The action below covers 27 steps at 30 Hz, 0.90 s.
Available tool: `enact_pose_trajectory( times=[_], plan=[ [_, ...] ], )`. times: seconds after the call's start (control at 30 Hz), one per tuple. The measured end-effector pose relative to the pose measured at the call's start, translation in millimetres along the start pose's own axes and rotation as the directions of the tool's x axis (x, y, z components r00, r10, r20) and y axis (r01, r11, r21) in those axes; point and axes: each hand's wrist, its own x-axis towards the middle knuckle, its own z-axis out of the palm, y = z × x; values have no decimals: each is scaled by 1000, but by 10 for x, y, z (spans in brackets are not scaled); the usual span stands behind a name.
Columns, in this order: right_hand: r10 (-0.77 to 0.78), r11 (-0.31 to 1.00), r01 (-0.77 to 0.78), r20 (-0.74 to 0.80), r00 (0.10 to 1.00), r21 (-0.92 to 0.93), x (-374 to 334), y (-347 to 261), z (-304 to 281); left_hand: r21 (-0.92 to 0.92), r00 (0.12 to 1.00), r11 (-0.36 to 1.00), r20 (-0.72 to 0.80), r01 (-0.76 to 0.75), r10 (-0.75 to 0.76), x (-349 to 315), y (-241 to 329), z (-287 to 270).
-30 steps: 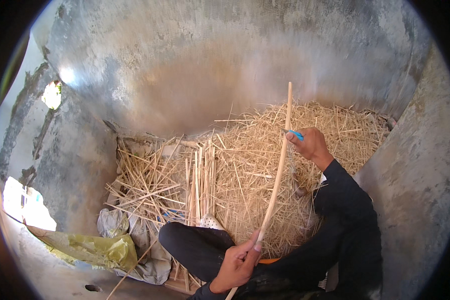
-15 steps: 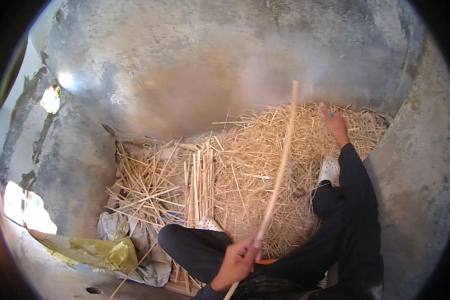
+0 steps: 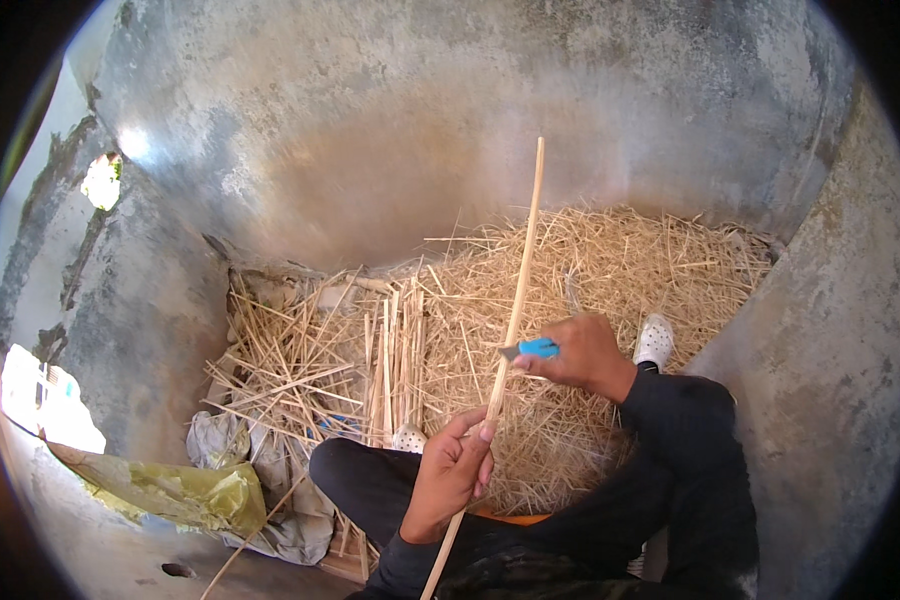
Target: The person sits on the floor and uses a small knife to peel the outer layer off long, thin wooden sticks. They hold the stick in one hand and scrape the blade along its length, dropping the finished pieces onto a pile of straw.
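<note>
A long, pale bamboo or wooden strip [image 3: 524, 265] slants up from my lap toward the wall. My left hand [image 3: 452, 474] is closed around its lower part, thumb along the wood. In my right hand [image 3: 592, 356] is a short knife with a blue handle [image 3: 539, 348]; its dark blade reaches the strip's edge a little above my left hand. Whether the blade bites into the wood I cannot tell. Under both hands spreads a thick heap of pale shavings [image 3: 660, 265].
Several strips [image 3: 392, 365] lie side by side left of the heap, with loose sticks [image 3: 285, 385] tangled beyond them. Grey sacking [image 3: 300, 525] and a yellowish plastic sheet [image 3: 195, 492] lie at lower left. A concrete wall [image 3: 450, 120] rises ahead. My white perforated clogs [image 3: 654, 342] rest among the shavings.
My right hand has come back from the far side of the heap to the strip, bringing the knife against it. The strip's top has swung left, and my left hand has risen slightly.
</note>
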Motion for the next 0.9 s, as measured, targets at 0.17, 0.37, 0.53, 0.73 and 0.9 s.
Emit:
enact_pose_trajectory(
  times=[0.17,0.37,0.53,0.73,0.9],
  plan=[
    [-38,999,40,111,993,-8,-91,-133,-8,177,995,981,-48,-78,87,30,-28,39],
    [142,989,-141,0,990,-44,85,305,57,271,994,960,-60,-74,94,-58,37,86],
    [29,1000,-29,86,996,-5,-63,21,-15,212,983,971,-117,-113,140,-24,-62,111],
    [-38,997,39,21,999,-64,-53,14,90,235,986,969,-127,-71,103,-92,-53,101],
    [-38,994,29,-83,996,-102,18,211,123,220,985,968,-96,-119,143,-54,-143,117]
  ],
)
